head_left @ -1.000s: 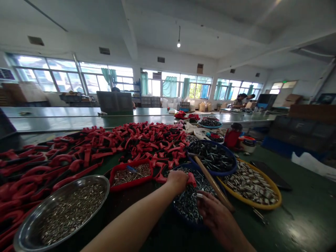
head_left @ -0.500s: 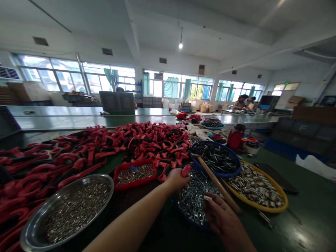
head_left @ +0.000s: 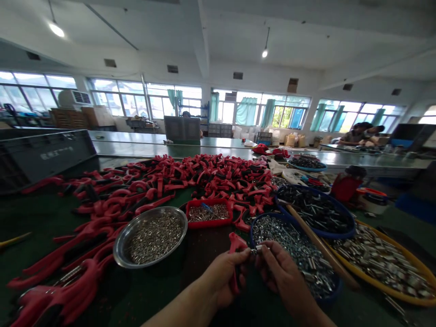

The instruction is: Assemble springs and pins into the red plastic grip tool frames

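The left hand (head_left: pixel 223 279) grips a red plastic handle (head_left: pixel 233 263), and the right hand (head_left: pixel 277 272) pinches a small steel bolt (head_left: pixel 258 249) against it, both just over a blue basin of steel bolts (head_left: pixel 254 231). A steel tray of small fittings (head_left: pixel 117 247) sits left of the basin.

Red plastic handle (head_left: pixel 233 242) in left hand (head_left: pixel 221 279)

"Can you read anything?"

"Just white lettering on the grey crate (head_left: pixel 56 153), but it's too blurred to make out."

"Any other writing?"

"None that I can read."
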Motion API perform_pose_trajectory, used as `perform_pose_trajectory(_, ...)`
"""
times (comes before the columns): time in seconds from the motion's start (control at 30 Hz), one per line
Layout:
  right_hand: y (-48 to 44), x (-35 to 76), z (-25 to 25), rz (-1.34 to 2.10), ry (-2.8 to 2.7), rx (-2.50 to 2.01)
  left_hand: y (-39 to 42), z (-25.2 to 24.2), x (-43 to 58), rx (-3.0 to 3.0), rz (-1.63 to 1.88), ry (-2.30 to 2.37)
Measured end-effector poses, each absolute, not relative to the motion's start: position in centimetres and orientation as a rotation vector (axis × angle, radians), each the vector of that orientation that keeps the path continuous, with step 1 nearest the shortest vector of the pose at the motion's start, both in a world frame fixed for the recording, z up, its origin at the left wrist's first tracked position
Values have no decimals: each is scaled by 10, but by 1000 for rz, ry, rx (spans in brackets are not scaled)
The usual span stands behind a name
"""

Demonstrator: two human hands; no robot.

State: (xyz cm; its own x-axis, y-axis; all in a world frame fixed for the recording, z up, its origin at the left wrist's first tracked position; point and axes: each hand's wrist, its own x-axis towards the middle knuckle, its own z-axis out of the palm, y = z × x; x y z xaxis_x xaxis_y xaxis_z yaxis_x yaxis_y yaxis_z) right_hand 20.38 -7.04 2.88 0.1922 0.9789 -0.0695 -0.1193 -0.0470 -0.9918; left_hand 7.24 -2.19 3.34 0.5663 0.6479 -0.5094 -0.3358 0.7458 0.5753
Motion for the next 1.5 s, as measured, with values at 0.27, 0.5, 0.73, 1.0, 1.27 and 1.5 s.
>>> perform_pose_trajectory(0.27, -68, 195, 27, 1179, -1027, -1285, -44, 32, 65, 280, 772, 779)
perform_pose_trajectory(0.5, -67, 190, 55, 696, -1595, -1381, -54, 17, 54, 628, 706, 830)
perform_pose_trajectory(0.73, -63, 188, 79, 917, -1573, -1264, -32, 14, 24, 981, 808, 924)
perform_pose_trajectory(1.0, -59, 168, 81, 704, -1805, -1273, -30, 21, 18, 293, 601, 709)
perform_pose_trajectory(1.27, -43, 163, 71, 640, -1935, -1314, -30, 25, 11, 113, 473, 547)
perform_pose_trajectory(1.5, -28, 163, 70, 781, -1972, -1394, -33, 22, 10, 388, 477, 743)
